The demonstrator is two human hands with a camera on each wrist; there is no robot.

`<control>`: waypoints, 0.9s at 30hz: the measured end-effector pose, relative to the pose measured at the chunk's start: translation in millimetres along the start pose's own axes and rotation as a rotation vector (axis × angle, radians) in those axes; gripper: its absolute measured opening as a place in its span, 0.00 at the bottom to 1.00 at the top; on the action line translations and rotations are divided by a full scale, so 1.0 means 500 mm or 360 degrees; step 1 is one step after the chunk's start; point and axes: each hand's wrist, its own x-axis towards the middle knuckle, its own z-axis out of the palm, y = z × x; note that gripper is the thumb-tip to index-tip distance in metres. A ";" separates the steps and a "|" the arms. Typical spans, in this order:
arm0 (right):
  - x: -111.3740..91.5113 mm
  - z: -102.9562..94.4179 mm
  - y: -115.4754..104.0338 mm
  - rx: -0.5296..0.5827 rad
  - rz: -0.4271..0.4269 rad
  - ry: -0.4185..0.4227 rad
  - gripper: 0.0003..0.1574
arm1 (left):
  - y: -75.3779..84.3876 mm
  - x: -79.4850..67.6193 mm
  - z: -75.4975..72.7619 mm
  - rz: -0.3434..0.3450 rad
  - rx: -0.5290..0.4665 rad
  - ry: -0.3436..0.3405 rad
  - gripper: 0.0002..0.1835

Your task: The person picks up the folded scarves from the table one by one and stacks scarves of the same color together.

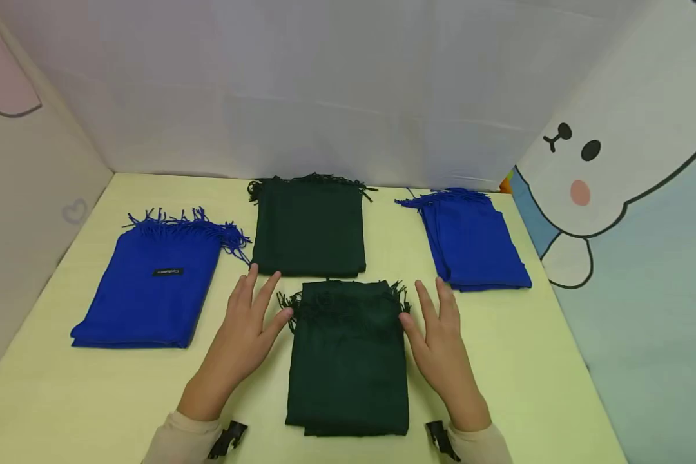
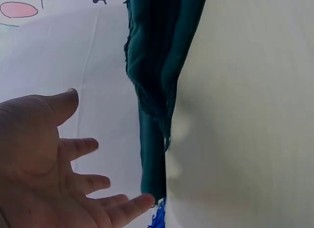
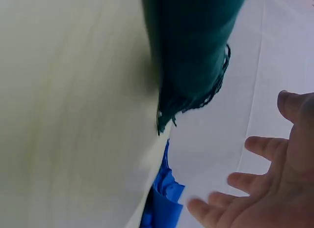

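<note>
A folded dark green scarf (image 1: pixel 348 367) lies at the near middle of the table, its fringe spread across the far end and out at both sides. To its left is my left hand (image 1: pixel 240 338), fingers spread and the thumb tip beside the fringe. My right hand (image 1: pixel 443 348) flanks the other side, fingers apart and thumb tip close to the scarf's right edge. Neither hand grips anything. In the left wrist view the left palm (image 2: pixel 34 154) faces the green cloth (image 2: pixel 154 80); the right wrist view has the right fingers (image 3: pixel 250 181) extended below the scarf (image 3: pixel 191 51).
Behind lies another folded dark green scarf (image 1: pixel 310 229), fringe toward the back wall. A folded blue scarf (image 1: pixel 151 290) with a black label is at left, and a smaller-looking blue one (image 1: pixel 472 241) at back right. Walls (image 1: pixel 325 90) bound the pale yellow table (image 1: pixel 533 380).
</note>
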 end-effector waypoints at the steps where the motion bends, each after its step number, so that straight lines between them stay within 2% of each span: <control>1: 0.001 0.001 -0.002 0.0057 0.0038 -0.0031 0.40 | 0.001 0.001 0.004 -0.0013 -0.0048 -0.0022 0.39; 5: 0.005 0.003 -0.014 0.0203 0.0281 -0.0159 0.41 | 0.016 0.003 0.022 -0.0105 -0.0142 -0.0085 0.40; 8: 0.007 0.005 -0.024 0.0228 0.0489 -0.0301 0.44 | 0.031 0.002 0.035 -0.0212 -0.0146 -0.0175 0.39; 10: 0.005 0.006 -0.028 0.0227 0.0573 -0.0399 0.44 | 0.040 0.000 0.042 -0.0271 -0.0135 -0.0252 0.39; 13: 0.004 0.007 -0.030 0.0248 0.0615 -0.0492 0.42 | 0.054 -0.001 0.047 -0.0298 -0.0115 -0.0340 0.40; 17: 0.010 0.009 -0.034 0.0389 0.0656 -0.0551 0.40 | 0.070 0.003 0.051 -0.0274 -0.0147 -0.0405 0.42; 21: 0.012 0.017 -0.038 0.0530 0.0695 -0.0603 0.42 | 0.084 0.003 0.063 -0.0290 -0.0202 -0.0465 0.44; 27: 0.010 0.024 -0.036 0.0793 0.0754 -0.0665 0.49 | 0.094 0.000 0.080 -0.0321 -0.0310 -0.0488 0.48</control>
